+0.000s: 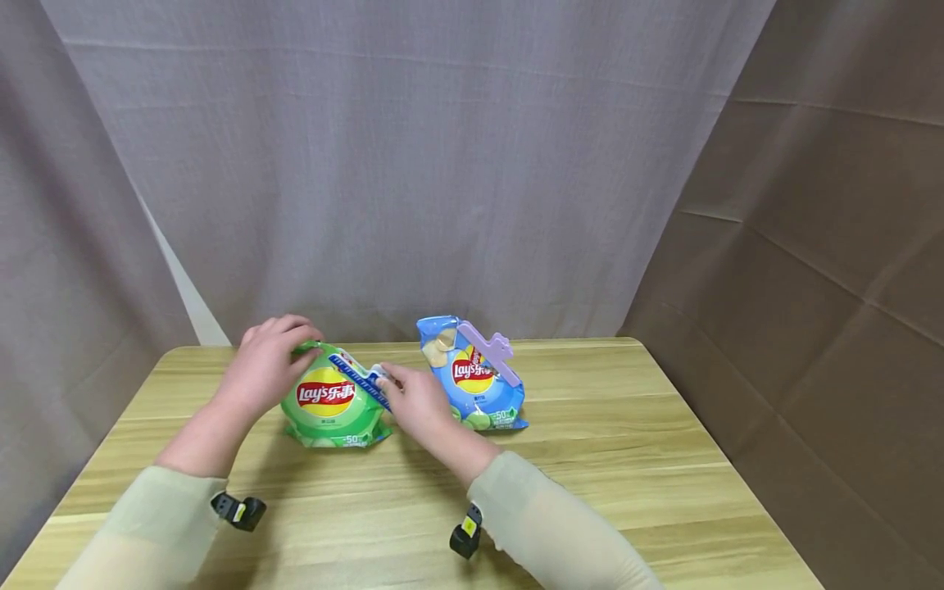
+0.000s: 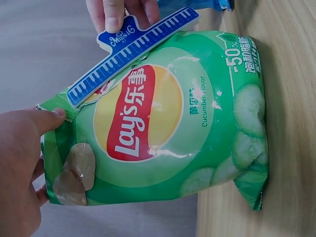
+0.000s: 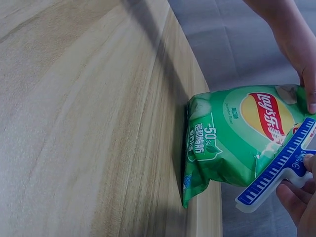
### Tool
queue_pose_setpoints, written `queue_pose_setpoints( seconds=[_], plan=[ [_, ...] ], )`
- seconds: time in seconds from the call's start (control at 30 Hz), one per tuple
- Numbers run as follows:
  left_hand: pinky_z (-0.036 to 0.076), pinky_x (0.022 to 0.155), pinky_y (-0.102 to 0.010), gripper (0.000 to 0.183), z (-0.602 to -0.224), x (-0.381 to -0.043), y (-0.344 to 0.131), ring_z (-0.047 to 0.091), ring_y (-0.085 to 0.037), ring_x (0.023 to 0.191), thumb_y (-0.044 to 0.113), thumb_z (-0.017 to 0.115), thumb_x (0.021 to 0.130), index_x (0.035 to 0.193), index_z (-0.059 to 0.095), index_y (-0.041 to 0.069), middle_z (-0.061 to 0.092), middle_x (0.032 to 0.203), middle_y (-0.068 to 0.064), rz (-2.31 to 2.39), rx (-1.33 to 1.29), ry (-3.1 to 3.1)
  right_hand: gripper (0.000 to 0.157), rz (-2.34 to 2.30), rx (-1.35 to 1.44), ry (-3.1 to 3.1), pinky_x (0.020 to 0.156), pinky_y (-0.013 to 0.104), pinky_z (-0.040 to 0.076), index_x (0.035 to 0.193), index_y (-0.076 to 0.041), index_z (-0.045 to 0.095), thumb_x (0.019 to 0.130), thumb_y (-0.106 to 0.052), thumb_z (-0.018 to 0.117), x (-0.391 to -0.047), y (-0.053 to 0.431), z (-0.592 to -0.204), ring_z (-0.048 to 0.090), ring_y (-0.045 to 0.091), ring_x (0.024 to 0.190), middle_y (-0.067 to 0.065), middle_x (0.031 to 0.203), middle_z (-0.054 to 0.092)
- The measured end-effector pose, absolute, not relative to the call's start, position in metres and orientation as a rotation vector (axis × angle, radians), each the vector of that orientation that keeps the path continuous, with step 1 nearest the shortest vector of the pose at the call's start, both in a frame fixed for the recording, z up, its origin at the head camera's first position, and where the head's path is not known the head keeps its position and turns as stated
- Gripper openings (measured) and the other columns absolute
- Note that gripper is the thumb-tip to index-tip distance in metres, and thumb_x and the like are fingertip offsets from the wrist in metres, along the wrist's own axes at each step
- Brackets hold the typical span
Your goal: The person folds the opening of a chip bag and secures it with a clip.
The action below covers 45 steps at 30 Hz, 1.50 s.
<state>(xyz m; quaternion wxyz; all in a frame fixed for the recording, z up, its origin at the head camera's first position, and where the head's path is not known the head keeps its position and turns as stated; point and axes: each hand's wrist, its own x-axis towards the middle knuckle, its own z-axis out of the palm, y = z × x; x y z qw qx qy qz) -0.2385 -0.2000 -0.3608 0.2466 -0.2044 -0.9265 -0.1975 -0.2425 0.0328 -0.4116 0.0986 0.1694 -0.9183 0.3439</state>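
A green Lay's chip bag (image 1: pixel 320 422), cucumber flavor, stands on the table. My left hand (image 1: pixel 269 365) holds its upper left corner, the thumb (image 2: pixel 58 113) on the front and the other fingers partly hidden behind. Across the bag's upper right corner slants a blue and white bag clip (image 1: pixel 356 377) with a piano-key pattern and the word "Music". My right hand (image 1: pixel 424 406) pinches the handle of this clip (image 3: pixel 279 168). In the left wrist view, the long edge of the clip lies along the slanted top of the bag (image 2: pixel 207 128).
Just right of my right hand, a blue Lay's bag (image 1: pixel 472 397) stands with a purple clip (image 1: pixel 490 348) across its upper right corner. Both bags are near the back of the wooden table (image 1: pixel 590 459). Grey curtain (image 1: pixel 442 164) hangs behind, brown cloth (image 1: pixel 833 270) at the right.
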Motion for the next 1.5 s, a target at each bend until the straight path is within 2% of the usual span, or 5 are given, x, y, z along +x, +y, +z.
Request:
queue_pose_setpoints(
  seconds=[0.6, 0.8, 1.07, 1.5],
  plan=[
    [0.037, 0.096, -0.056, 0.018, -0.3620, -0.2398, -0.1980, 0.057, -0.032, 0.109, 0.013, 0.072, 0.090, 0.108, 0.072, 0.011, 0.067, 0.113, -0.008, -0.537, -0.521, -2.556, 0.036, 1.019, 0.518, -2.672, 0.092, 0.034, 0.053, 0.131, -0.018, 0.066, 0.099, -0.032, 0.061, -0.2430, 0.0304, -0.4110, 0.067, 0.018, 0.109, 0.002, 0.120, 0.070],
    [0.036, 0.098, -0.057, 0.018, -0.3619, -0.2400, -0.1974, 0.058, -0.034, 0.110, 0.015, 0.070, 0.091, 0.108, 0.070, 0.010, 0.068, 0.113, -0.008, -0.545, -0.533, -2.565, 0.036, 1.008, 0.514, -2.656, 0.090, 0.033, 0.054, 0.131, -0.019, 0.066, 0.098, -0.032, 0.062, -0.2430, 0.0300, -0.4127, 0.068, 0.016, 0.103, 0.002, 0.119, 0.071],
    [0.035, 0.098, -0.057, 0.017, -0.3622, -0.2380, -0.1965, 0.056, -0.034, 0.112, 0.015, 0.067, 0.093, 0.109, 0.069, 0.009, 0.068, 0.114, -0.009, -0.551, -0.523, -2.589, 0.035, 0.997, 0.485, -2.622, 0.093, 0.035, 0.053, 0.131, -0.017, 0.066, 0.099, -0.031, 0.061, -0.2406, 0.0317, -0.4162, 0.068, 0.021, 0.107, 0.004, 0.119, 0.071],
    [0.033, 0.101, -0.057, 0.019, -0.3611, -0.2390, -0.1968, 0.055, -0.035, 0.113, 0.013, 0.063, 0.096, 0.113, 0.067, 0.006, 0.068, 0.115, -0.012, -0.604, -0.530, -2.620, 0.037, 1.066, 0.541, -2.591, 0.089, 0.033, 0.054, 0.133, -0.018, 0.064, 0.098, -0.031, 0.062, -0.2431, 0.0321, -0.4114, 0.068, 0.015, 0.102, 0.003, 0.120, 0.071]
  ],
)
